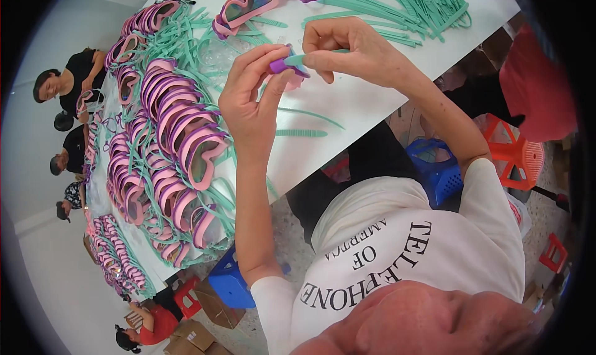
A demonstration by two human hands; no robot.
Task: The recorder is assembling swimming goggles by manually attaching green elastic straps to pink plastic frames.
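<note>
Pinching the purple frame corner (284, 64) in my left hand (251, 100) above the white table (366, 100), I keep it steady while my right hand (354, 48), closed on the green arm (310, 57), pushes straight into the hinge.

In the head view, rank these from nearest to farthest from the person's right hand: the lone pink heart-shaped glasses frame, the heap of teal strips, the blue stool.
1. Pink heart-shaped glasses frame: on the table, just up and left of the right hand.
2. Heap of teal strips: at the table's far edge, to the hand's right.
3. Blue stool: on the floor under the table's near edge.
</note>
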